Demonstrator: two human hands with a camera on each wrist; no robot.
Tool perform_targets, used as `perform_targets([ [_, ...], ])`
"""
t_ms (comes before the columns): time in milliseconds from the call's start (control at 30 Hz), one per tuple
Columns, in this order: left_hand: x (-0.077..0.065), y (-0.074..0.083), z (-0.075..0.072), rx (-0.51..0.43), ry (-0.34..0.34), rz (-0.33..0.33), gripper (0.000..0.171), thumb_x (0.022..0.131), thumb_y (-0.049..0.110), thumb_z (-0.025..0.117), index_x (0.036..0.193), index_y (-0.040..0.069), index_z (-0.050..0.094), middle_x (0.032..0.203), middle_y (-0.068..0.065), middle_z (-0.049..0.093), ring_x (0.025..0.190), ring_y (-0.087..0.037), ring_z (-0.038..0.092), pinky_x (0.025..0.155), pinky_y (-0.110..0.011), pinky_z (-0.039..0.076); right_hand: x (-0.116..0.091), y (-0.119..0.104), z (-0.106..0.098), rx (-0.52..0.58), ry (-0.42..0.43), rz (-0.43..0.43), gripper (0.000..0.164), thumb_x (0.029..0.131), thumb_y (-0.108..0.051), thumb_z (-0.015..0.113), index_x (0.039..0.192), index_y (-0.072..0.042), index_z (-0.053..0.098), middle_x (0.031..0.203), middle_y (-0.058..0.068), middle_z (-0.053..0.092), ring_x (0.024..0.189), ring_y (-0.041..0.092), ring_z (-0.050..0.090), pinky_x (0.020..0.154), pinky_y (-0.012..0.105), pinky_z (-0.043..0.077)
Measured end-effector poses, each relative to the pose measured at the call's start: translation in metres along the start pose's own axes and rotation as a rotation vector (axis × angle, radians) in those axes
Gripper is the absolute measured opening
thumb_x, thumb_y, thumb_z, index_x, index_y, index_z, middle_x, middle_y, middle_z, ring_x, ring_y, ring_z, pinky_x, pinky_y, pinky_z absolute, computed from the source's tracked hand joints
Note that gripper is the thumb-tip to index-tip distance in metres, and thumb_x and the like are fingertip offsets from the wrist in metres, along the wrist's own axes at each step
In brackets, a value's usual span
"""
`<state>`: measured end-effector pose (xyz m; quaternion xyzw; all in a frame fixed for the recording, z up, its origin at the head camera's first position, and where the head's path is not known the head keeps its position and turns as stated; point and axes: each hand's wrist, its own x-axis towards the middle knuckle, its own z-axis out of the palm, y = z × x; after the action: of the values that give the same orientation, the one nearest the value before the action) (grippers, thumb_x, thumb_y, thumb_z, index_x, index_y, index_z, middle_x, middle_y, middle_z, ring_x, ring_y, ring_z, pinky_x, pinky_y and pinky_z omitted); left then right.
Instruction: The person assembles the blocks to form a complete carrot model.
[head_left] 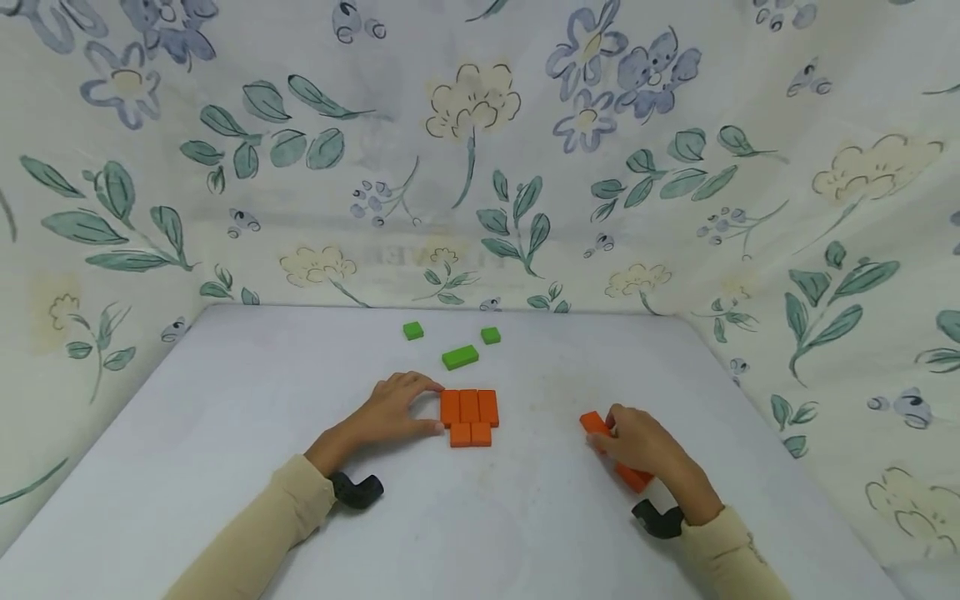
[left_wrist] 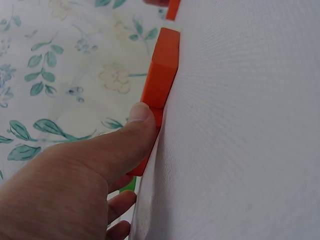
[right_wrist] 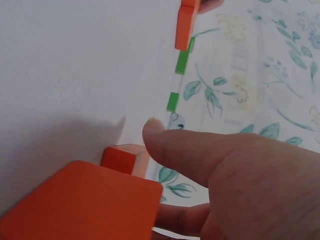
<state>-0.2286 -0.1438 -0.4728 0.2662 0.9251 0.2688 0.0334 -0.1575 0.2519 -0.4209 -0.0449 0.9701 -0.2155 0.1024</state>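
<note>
Five orange blocks [head_left: 468, 407] lie side by side on the white table, three longer ones behind two short ones. My left hand [head_left: 397, 408] is at their left side, its thumb and index finger at the two ends of the leftmost long block [head_left: 450, 408]. In the left wrist view the thumb [left_wrist: 140, 117] touches orange, while the other fingers are partly hidden. To the right, my right hand [head_left: 641, 437] pinches an orange block [head_left: 592, 421] between thumb and fingers. Under its palm lies another orange block [head_left: 633, 477], looming large in the right wrist view.
Behind the orange group lie a longer green block [head_left: 460, 357] and two small green blocks, one left [head_left: 413, 331] and one right [head_left: 491, 335]. Floral cloth [head_left: 465, 183] rises along the back and sides of the table [head_left: 450, 525].
</note>
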Motion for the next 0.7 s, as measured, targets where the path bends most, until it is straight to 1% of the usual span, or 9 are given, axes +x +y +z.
perform_targets([
  [200, -0.0005, -0.0016, 0.0043, -0.008, 0.019, 0.01, 0.064, 0.084, 0.058, 0.073, 0.136, 0.025, 0.057, 0.143, -0.004, 0.053, 0.135, -0.028, 0.043, 0.103, -0.052, 0.034, -0.0033, 0.001, 0.0004, -0.022, -0.002, 0.008, 0.041, 0.09, -0.027, 0.074, 0.11, 0.006, 0.06, 0.079, 0.005, 0.062, 0.067, 0.018, 0.053, 0.059, 0.031, 0.047],
  [333, -0.0022, -0.0035, 0.0051, -0.009, 0.011, 0.008, 0.065, 0.083, 0.06, 0.072, 0.136, 0.026, 0.056, 0.144, -0.004, 0.052, 0.136, -0.028, 0.043, 0.103, -0.051, 0.034, -0.0038, -0.0004, 0.0023, -0.027, 0.013, 0.004, 0.037, 0.089, -0.023, 0.075, 0.109, 0.005, 0.061, 0.083, 0.007, 0.062, 0.069, 0.018, 0.053, 0.06, 0.031, 0.048],
  [467, -0.0024, -0.002, 0.0035, -0.009, 0.013, 0.008, 0.065, 0.084, 0.06, 0.071, 0.137, 0.026, 0.056, 0.145, -0.003, 0.051, 0.137, -0.028, 0.042, 0.105, -0.052, 0.033, -0.0013, -0.0017, 0.0028, -0.02, 0.055, -0.003, 0.032, 0.09, -0.02, 0.074, 0.109, 0.002, 0.062, 0.088, 0.008, 0.062, 0.071, 0.019, 0.054, 0.061, 0.031, 0.05],
  [567, -0.0026, -0.001, 0.0014, -0.009, 0.015, 0.006, 0.065, 0.084, 0.059, 0.071, 0.137, 0.026, 0.056, 0.146, -0.003, 0.051, 0.138, -0.028, 0.041, 0.106, -0.052, 0.032, 0.0023, -0.0036, 0.0017, -0.049, 0.112, -0.051, 0.03, 0.09, -0.019, 0.073, 0.111, 0.0, 0.063, 0.092, 0.009, 0.063, 0.074, 0.019, 0.056, 0.064, 0.032, 0.053],
  [700, -0.0033, -0.0015, 0.0001, -0.008, 0.01, 0.006, 0.065, 0.084, 0.059, 0.071, 0.137, 0.026, 0.056, 0.146, -0.004, 0.051, 0.138, -0.028, 0.04, 0.106, -0.052, 0.032, 0.0049, -0.0083, 0.0015, -0.075, 0.204, -0.16, 0.028, 0.09, -0.017, 0.073, 0.112, -0.002, 0.065, 0.095, 0.008, 0.063, 0.079, 0.019, 0.057, 0.069, 0.033, 0.054],
])
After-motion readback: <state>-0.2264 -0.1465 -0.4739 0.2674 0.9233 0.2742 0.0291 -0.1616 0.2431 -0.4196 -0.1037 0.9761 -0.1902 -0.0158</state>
